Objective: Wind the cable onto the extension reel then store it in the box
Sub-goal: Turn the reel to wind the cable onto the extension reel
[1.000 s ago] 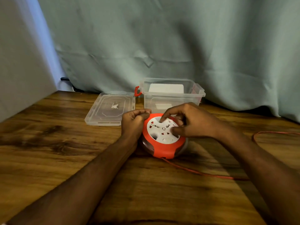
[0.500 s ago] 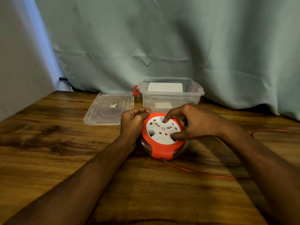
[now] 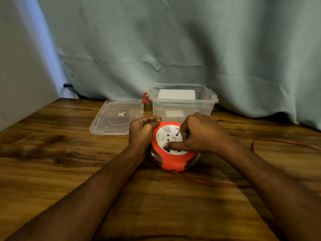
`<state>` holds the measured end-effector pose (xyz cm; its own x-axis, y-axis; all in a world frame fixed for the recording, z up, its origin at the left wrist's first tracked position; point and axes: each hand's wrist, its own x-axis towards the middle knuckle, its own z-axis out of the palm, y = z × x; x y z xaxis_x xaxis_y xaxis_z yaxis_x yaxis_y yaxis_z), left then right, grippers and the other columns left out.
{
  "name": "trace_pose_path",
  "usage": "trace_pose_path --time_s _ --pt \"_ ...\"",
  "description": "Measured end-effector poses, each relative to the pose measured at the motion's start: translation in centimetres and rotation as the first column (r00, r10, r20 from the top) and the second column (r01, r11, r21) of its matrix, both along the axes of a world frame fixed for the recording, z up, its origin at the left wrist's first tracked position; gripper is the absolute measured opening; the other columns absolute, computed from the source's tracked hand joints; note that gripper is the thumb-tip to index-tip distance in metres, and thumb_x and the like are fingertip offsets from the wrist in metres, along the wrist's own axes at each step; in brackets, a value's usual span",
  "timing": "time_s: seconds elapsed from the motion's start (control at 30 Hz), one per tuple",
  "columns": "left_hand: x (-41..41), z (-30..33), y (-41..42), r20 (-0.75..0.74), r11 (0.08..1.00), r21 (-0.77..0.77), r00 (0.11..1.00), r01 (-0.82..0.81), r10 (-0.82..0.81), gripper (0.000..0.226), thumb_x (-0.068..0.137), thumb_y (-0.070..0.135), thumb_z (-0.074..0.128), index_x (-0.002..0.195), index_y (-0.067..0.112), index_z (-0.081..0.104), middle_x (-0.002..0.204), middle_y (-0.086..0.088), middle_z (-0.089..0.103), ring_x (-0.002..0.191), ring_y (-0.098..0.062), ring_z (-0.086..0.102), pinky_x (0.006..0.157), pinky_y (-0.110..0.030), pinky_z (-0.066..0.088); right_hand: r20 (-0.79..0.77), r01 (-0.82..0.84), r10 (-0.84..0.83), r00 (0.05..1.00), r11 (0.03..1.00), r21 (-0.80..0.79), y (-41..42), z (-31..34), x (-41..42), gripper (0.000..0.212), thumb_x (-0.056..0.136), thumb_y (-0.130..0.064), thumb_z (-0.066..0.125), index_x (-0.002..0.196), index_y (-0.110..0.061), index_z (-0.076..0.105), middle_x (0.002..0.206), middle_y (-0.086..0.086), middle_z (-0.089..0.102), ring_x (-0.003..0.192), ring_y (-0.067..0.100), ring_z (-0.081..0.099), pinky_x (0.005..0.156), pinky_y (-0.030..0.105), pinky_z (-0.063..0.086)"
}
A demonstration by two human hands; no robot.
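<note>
The round orange extension reel [image 3: 171, 163] lies flat on the wooden table, its white socket face up. My left hand [image 3: 143, 130] is closed against the reel's left rim and steadies it. My right hand [image 3: 199, 133] rests on the white face, thumb pressed across its lower part and fingers curled on the upper right. A thin orange cable [image 3: 217, 183] leaves the reel's front and runs right along the table, looping back at the far right [image 3: 278, 140]. The clear plastic box [image 3: 182, 108] with red latches stands open just behind the reel.
The box's clear lid [image 3: 116, 117] lies flat to the left of the box. A grey-green curtain [image 3: 173, 49] hangs behind the table. A pale wall closes the left side. A dark object sits at the curtain's foot, back left.
My right hand has turned on the white face, its thumb sweeping from the right side toward the lower left; the face has rotated with it. The left hand stays on the rim.
</note>
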<state>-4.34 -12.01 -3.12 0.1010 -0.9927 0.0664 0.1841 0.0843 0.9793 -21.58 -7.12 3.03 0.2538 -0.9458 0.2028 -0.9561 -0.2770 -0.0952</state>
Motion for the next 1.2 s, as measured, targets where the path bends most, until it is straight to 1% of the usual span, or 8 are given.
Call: trace_pose_path --time_s 0.17,0.27,0.33,0.43,0.7,0.87,0.97,1.2 --pt "0.0 0.1 0.0 -0.022 1.000 0.009 1.000 -0.009 0.009 0.016 0.093 0.002 0.064 0.100 0.006 0.078 0.103 -0.011 0.078 0.098 -0.032 0.075 0.087 -0.046 0.062 0.019 -0.063 0.063 0.998 0.998 0.012 0.3 0.5 0.1 0.052 0.081 -0.069 0.073 0.060 -0.023 0.062 0.060 -0.009 0.060 0.059 0.005 0.056 0.055 0.021 0.034" --pt "0.0 0.0 -0.1 -0.021 1.000 0.013 1.000 -0.010 0.010 0.017 0.092 0.002 0.064 0.100 0.005 0.078 0.103 -0.012 0.078 0.097 -0.033 0.074 0.084 -0.043 0.063 0.149 -0.159 0.147 0.978 0.985 0.074 -0.1 1.5 -1.5 0.010 0.088 -0.036 0.081 0.096 -0.035 0.075 0.057 -0.015 0.060 0.060 0.002 0.061 0.057 0.023 0.043" --pt "0.1 -0.1 -0.2 -0.020 1.000 0.011 1.000 -0.003 0.003 0.016 0.092 0.002 0.064 0.100 0.005 0.078 0.102 -0.012 0.078 0.096 -0.033 0.075 0.082 -0.043 0.063 0.177 -0.240 0.211 0.961 0.958 0.156 -0.5 1.6 -2.6 0.039 0.089 -0.023 0.079 0.123 -0.040 0.070 0.054 -0.024 0.059 0.059 -0.005 0.061 0.057 0.023 0.047" --pt "0.1 -0.1 -0.2 -0.012 1.000 -0.007 1.000 0.012 -0.012 0.016 0.092 0.001 0.064 0.098 0.005 0.078 0.102 -0.011 0.079 0.094 -0.032 0.075 0.081 -0.042 0.063 0.153 -0.300 0.270 0.951 0.927 0.225 -0.8 1.6 -3.4 0.055 0.092 -0.021 0.077 0.141 -0.041 0.062 0.053 -0.026 0.058 0.062 -0.006 0.063 0.060 0.023 0.050" --pt "0.2 0.0 0.0 -0.007 0.998 -0.022 0.998 0.054 -0.054 0.016 0.092 0.001 0.064 0.100 0.004 0.077 0.103 -0.011 0.078 0.091 -0.029 0.075 0.076 -0.037 0.063 0.089 -0.323 0.311 0.946 0.916 0.239 -0.5 2.0 -3.5 0.059 0.093 -0.022 0.077 0.144 -0.044 0.057 0.061 -0.053 0.050 0.068 -0.021 0.058 0.060 0.016 0.040" --pt "0.1 0.0 0.1 0.009 0.998 -0.042 0.998 0.057 -0.056 0.016 0.093 0.001 0.063 0.101 0.004 0.077 0.103 -0.011 0.078 0.089 -0.026 0.074 0.073 -0.035 0.063 0.120 -0.271 0.250 0.961 0.939 0.212 -0.8 1.6 -3.6 0.059 0.083 -0.037 0.083 0.137 -0.050 0.062 0.108 -0.025 0.076 0.092 -0.003 0.073 0.069 0.030 0.064" --pt "0.2 0.0 0.2 -0.001 0.998 -0.037 0.999 0.054 -0.055 0.016 0.093 0.001 0.063 0.100 0.003 0.077 0.100 -0.011 0.079 0.085 -0.023 0.075 0.068 -0.031 0.064 0.093 -0.237 0.223 0.970 0.952 0.192 -0.7 1.6 -3.2 0.052 0.079 -0.038 0.087 0.127 -0.043 0.067 0.082 -0.036 0.068 0.072 -0.014 0.065 0.055 0.012 0.049" --pt "0.0 0.1 0.2 -0.032 1.000 -0.026 0.999 0.009 -0.010 0.015 0.092 0.001 0.064 0.097 0.005 0.077 0.096 -0.008 0.078 0.081 -0.022 0.075 0.062 -0.029 0.061 -0.041 -0.115 0.120 0.992 0.988 0.099 -0.5 1.3 -2.6 0.060 0.067 -0.067 0.084 0.119 -0.040 0.068 0.087 -0.023 0.058 0.075 -0.004 0.052 0.059 0.022 0.038"
